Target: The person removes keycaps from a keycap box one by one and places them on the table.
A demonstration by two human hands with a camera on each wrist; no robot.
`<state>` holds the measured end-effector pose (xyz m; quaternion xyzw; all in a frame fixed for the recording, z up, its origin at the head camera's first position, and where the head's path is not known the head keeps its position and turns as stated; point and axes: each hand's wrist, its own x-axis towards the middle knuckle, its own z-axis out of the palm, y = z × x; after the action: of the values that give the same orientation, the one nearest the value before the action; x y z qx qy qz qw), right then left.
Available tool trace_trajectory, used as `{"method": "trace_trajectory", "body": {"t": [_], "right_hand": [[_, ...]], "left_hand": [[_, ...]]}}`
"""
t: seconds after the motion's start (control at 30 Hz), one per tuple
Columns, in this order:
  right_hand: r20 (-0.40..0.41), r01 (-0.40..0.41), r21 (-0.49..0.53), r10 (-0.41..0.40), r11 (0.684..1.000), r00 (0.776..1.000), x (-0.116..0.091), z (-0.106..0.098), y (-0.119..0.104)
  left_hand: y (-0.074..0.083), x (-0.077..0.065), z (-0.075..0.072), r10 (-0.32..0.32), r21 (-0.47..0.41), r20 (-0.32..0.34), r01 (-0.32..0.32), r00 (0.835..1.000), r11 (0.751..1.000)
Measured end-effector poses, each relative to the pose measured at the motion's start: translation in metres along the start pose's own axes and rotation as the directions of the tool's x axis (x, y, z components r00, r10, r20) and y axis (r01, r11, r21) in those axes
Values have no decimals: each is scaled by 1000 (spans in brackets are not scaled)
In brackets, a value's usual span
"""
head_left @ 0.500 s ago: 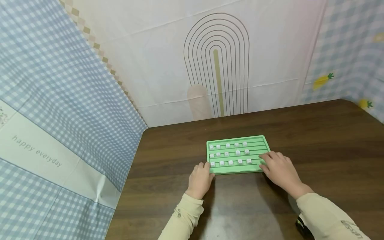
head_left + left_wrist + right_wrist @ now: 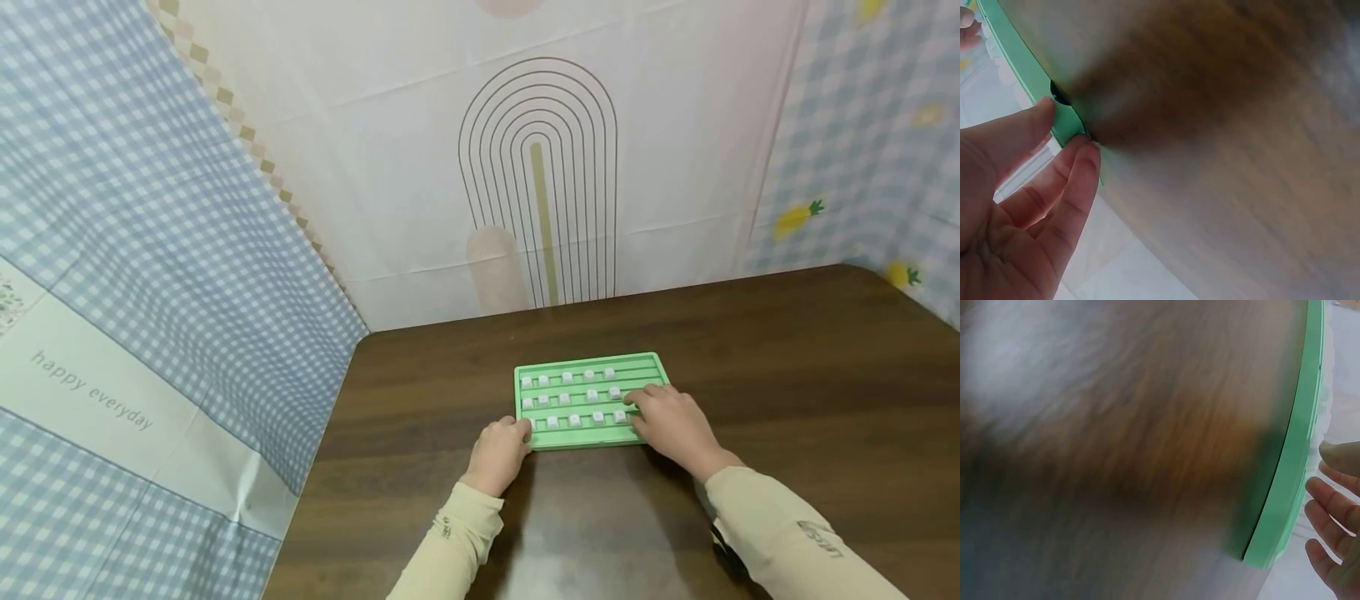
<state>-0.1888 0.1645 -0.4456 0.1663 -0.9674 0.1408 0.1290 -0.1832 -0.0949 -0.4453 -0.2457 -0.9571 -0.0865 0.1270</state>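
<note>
On the table lies a light green rectangular tray with grooved rows. Small white blocks that look like keycaps stand in three rows across its left and middle parts. My left hand grips the tray's near left corner. In the left wrist view the thumb and fingers pinch the green edge there. Over the tray's right part is my right hand, its fingertips close to the last blocks of the two nearer rows. Its fingers look loosely bent and hold nothing in the right wrist view.
The dark brown wooden table extends around the tray. A white patterned cloth hangs behind it, with blue checked cloth on the left and more checked cloth at the right.
My right hand has moved left, from the tray's right edge to over its grooves near the blocks. My left hand stays at the corner. The head view has tilted slightly upward.
</note>
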Motion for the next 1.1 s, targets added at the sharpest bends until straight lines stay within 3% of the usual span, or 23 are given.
{"method": "trace_trajectory", "body": {"t": [0.33,0.6,0.73,0.9,1.1], "right_hand": [[-41,47,-65,-50,997,998,4,13,-10],[-66,80,-99,-87,992,994,7,12,-6],[-81,13,-44,-17,999,997,6,-4,12],[-69,-122,-13,121,992,990,-10,-28,47],[67,-232,-18,233,973,970,-32,-30,69]], "left_hand": [[1,1,-1,-17,0,30,17,999,1000],[1,2,-3,4,10,18,-4,1000,1000],[0,3,-3,4,1,20,-4,1000,1000],[-3,3,-4,14,-23,20,-14,1000,1000],[-2,2,-2,18,-43,16,-17,1000,999]]}}
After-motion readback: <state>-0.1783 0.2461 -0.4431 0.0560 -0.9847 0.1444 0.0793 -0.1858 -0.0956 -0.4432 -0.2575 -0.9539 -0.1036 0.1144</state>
